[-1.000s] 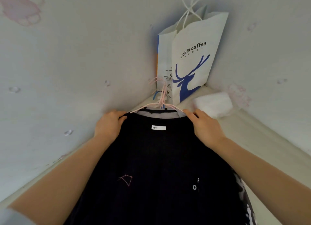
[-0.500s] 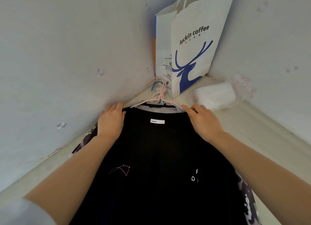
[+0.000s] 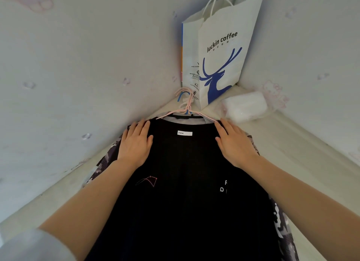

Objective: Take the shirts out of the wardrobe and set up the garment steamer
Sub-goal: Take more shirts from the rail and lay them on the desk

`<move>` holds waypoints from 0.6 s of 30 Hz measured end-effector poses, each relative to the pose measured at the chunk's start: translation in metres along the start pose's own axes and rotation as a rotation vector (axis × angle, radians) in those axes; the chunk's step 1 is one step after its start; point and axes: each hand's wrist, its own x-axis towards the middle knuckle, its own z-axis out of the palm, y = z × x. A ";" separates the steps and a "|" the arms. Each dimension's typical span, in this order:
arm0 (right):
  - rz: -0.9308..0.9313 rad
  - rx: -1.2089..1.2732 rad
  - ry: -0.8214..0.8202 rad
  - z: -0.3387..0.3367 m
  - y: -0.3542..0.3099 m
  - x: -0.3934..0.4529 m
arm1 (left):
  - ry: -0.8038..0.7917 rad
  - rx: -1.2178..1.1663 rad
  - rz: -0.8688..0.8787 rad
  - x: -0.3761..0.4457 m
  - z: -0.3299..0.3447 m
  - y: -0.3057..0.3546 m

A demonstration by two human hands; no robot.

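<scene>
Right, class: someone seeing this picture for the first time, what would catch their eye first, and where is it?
First the black shirt, filling the lower middle on a pink hanger, with the left hand and right hand resting flat on its shoulders. Next the white paper bag with a blue deer, standing in the corner behind the hanger. A patterned shirt peeks out underneath the black one.
</scene>
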 end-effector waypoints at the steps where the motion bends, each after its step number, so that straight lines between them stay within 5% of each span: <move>1: 0.004 -0.004 -0.015 -0.002 -0.003 -0.007 | -0.009 -0.008 -0.004 -0.006 -0.003 0.002; 18: 0.147 0.025 -0.124 -0.020 -0.102 -0.226 | -0.136 -0.096 0.228 -0.192 -0.024 0.032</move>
